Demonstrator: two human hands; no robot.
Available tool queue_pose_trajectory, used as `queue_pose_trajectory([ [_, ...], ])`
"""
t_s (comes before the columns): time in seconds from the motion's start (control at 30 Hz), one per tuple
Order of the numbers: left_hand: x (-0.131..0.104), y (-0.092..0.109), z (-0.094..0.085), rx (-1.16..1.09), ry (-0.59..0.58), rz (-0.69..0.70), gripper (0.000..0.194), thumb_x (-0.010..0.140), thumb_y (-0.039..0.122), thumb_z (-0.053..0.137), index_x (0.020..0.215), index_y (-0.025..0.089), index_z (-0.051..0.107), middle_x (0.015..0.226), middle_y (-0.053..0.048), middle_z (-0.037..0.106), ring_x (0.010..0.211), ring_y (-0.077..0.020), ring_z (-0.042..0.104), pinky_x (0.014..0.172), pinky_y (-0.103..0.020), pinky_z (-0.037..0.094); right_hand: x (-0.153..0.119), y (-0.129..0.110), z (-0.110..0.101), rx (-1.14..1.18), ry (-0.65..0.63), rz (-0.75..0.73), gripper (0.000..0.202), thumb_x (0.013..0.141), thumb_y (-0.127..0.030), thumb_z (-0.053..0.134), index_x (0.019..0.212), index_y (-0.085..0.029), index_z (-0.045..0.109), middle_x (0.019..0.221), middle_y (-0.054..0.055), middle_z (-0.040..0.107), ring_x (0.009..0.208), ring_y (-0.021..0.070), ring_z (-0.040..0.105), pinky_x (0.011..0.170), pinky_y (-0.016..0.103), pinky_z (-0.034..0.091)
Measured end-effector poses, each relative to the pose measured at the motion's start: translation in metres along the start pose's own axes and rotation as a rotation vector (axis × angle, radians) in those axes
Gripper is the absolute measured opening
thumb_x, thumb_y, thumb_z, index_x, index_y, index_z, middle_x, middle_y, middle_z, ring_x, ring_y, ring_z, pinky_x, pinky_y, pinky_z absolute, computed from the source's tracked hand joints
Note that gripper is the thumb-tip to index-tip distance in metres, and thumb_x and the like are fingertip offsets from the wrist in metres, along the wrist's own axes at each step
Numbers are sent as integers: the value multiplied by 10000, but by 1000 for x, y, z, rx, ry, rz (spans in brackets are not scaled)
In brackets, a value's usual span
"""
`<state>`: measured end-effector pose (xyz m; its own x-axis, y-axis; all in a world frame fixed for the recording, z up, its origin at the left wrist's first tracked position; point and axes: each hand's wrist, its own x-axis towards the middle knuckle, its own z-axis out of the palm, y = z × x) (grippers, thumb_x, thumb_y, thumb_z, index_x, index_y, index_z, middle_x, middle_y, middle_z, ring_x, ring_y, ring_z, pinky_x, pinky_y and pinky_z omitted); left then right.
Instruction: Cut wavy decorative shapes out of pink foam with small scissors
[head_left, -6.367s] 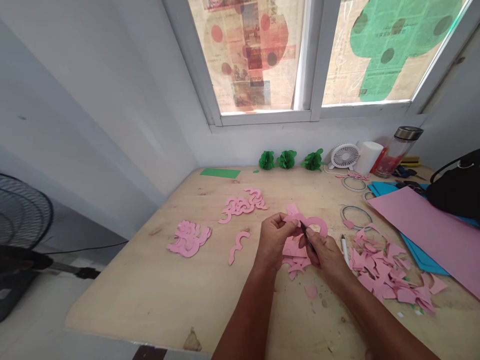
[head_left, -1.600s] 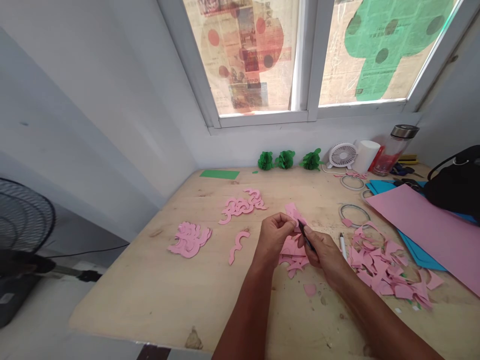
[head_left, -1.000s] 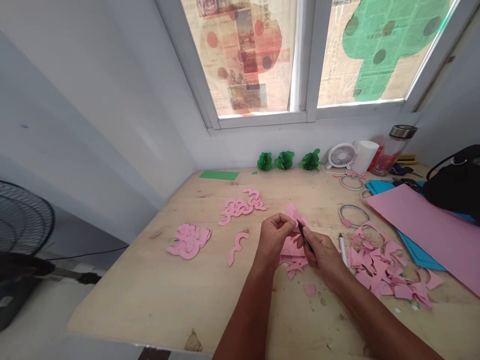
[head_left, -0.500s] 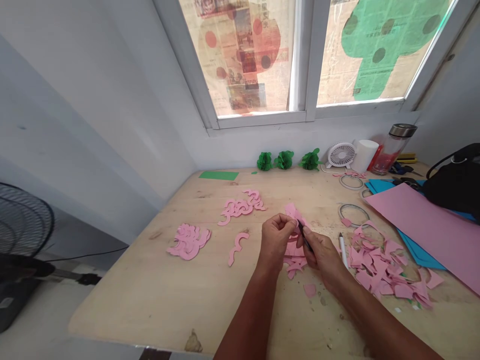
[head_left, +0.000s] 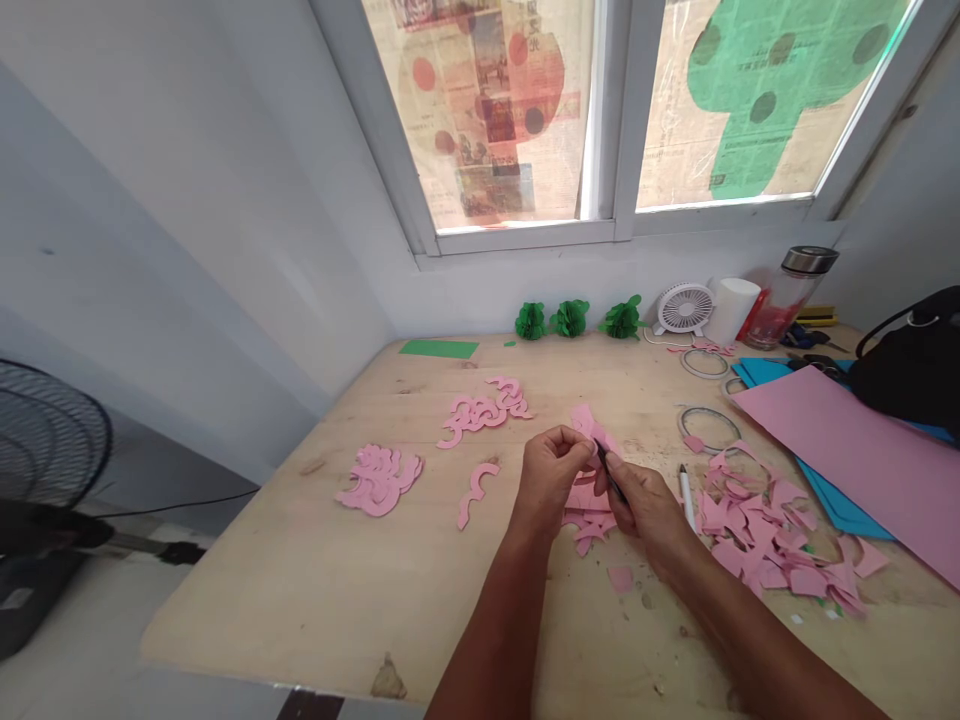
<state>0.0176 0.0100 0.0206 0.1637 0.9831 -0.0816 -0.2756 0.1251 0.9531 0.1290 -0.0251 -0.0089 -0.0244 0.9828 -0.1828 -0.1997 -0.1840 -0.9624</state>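
Observation:
Pinched between the thumb and fingers of my left hand point(head_left: 556, 466) is a piece of pink paper point(head_left: 582, 416), which sticks up beyond the fingertips. My right hand point(head_left: 645, 500) is closed round slim black scissors point(head_left: 613, 482), mostly hidden by the fingers; their tip meets the paper beside my left fingertips. Below both hands lie more pink paper pieces point(head_left: 589, 522), partly covered. Left of my left hand rests a single wavy pink cut-out point(head_left: 477, 494). Similar cut-outs form a loose group point(head_left: 484, 412) farther back and a stacked pile point(head_left: 380, 480) at the left.
Pink scraps point(head_left: 772, 530) are heaped at the right, by a white pen point(head_left: 687, 498). Pink sheets point(head_left: 862, 440) and blue sheets point(head_left: 840, 505) lie beyond. Green paper ornaments point(head_left: 570, 318), a small white fan point(head_left: 684, 308) and a glass bottle point(head_left: 793, 300) line the back wall.
Both hands hold nearly the same pose, the scissors still against the pink paper. The whole view has shifted very slightly.

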Motion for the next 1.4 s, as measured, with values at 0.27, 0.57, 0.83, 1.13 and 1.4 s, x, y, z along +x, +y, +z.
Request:
queue_pose_trajectory([
  [0.27,-1,2,-1,35,-32,-4,97,610,187,598,556,133,537,523,11,533,504,-100,515,585,-261,439,0,0,-1,-19,6,1,419,785,-527,483,607,-150,527,344,-91,276,317,40,160,351,210,75],
  [0.57,0,0,-2,58,-48,3,106,619,184,586,548,134,526,524,14,530,511,-94,503,577,-250,437,1,-1,-3,-116,27,-46,444,779,-540,482,588,-142,536,355,-82,278,339,51,195,364,216,118],
  [0.83,1,-1,-5,67,-46,-2,108,605,194,601,547,132,534,521,13,533,518,-99,514,571,-251,434,0,-5,-3,-111,2,-17,422,781,-522,481,600,-145,537,363,-87,263,346,49,180,364,212,111],
  [1.13,3,0,-9,57,-95,-11,114,609,195,600,551,132,525,528,1,545,499,-101,507,548,-262,433,2,-3,-5,-127,-15,-18,431,777,-532,480,597,-144,536,362,-87,266,348,52,175,367,215,103],
  [1.4,4,0,-12,100,-103,12,93,600,176,604,552,129,540,534,2,541,517,-99,507,554,-250,429,2,-3,-6,-147,-10,-8,444,771,-539,494,578,-141,534,373,-82,270,356,51,191,366,212,114],
])
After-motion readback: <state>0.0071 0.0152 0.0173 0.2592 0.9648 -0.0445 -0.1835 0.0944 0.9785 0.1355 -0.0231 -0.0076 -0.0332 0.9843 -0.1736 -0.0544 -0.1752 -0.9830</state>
